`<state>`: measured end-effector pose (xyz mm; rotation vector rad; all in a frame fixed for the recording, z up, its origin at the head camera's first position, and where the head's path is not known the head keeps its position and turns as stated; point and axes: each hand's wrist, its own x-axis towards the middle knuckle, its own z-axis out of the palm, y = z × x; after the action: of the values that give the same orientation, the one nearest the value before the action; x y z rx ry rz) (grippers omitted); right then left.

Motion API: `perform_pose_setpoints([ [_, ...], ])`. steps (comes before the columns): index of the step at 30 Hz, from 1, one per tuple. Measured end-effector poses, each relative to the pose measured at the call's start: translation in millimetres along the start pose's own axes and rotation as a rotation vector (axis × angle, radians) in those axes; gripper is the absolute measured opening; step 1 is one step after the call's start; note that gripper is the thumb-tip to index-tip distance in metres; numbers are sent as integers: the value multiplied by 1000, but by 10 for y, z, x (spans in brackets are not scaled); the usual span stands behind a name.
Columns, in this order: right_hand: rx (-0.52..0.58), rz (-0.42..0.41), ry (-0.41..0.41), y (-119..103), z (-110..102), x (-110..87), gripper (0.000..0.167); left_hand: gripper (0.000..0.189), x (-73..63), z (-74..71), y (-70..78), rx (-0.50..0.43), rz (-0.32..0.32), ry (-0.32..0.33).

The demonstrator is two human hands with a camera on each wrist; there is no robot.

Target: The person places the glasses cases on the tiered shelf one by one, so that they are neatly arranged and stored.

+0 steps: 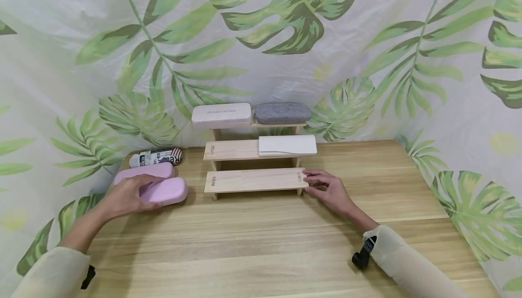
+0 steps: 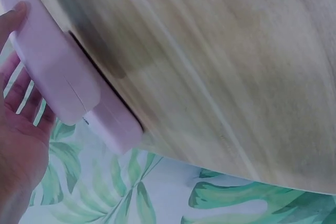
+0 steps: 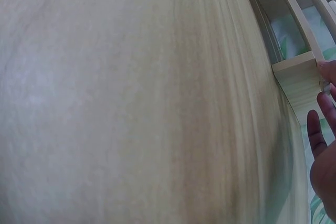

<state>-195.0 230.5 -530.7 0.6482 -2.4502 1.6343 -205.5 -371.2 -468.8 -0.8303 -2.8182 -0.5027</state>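
Note:
My left hand [image 1: 129,194] grips a pink glasses case [image 1: 165,191], thumb along its near side and fingers at its far side. A second pink glasses case [image 1: 147,171] lies just behind it; the left wrist view shows the held case [image 2: 58,56] overlapping the other case [image 2: 113,121]. On the right, my right hand [image 1: 332,193] holds the right end of the lowest tier of a wooden stepped stand [image 1: 254,180] between thumb and fingers. In the right wrist view that hand [image 3: 325,150] is partly cut off at the frame edge, beside the stand's side panel [image 3: 299,85].
The stand's top tier bears a white case [image 1: 222,114] and a grey fabric case [image 1: 282,113]. A white flat case [image 1: 287,145] lies on the middle tier's right half. A printed cylindrical case [image 1: 155,156] lies at the table's [image 1: 261,243] back left, near the leaf-patterned backdrop [image 1: 277,76].

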Motion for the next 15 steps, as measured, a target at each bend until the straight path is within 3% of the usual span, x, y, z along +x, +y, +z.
perform_pose_setpoints([
  [9, -3, 21, -3, -1, -14, 0, 27, 73, 84, -77, 18, 14, 93, 102],
  [15, -6, 9, 0, -5, -10, 4, 27, 74, 143, -167, 104, 25, 107, 92],
])
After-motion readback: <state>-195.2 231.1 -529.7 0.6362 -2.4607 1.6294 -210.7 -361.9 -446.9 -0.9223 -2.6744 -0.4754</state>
